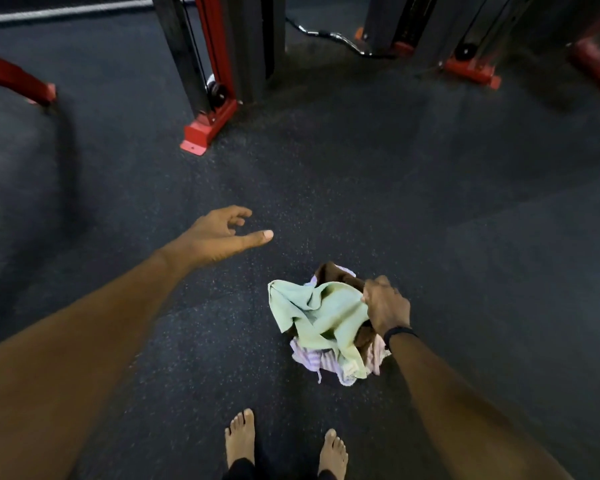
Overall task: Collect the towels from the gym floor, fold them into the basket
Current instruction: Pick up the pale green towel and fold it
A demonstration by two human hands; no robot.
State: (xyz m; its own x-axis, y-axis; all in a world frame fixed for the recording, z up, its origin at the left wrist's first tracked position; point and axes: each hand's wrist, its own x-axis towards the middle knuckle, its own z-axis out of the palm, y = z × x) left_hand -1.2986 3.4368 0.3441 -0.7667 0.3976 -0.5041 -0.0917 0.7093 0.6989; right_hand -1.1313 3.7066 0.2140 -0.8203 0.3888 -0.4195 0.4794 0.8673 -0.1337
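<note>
Pale green towel (321, 317) hangs bunched on top of a brown towel (336, 273) and a lilac striped towel (310, 358), the whole bundle gripped at its upper right by the right hand (385, 303), whose fingers are curled into the cloth above the dark speckled gym floor (465, 202). The left hand (219, 235) reaches forward and holds nothing, thumb straight and fingers loosely bent, well apart from the bundle. Two bare feet (241, 438) stand near the bottom edge, a black wristband (397, 332) sits on the right wrist, and red-based cable machines (219, 81) stand at the far side with a curl bar (336, 39) lying on the floor between them.
</note>
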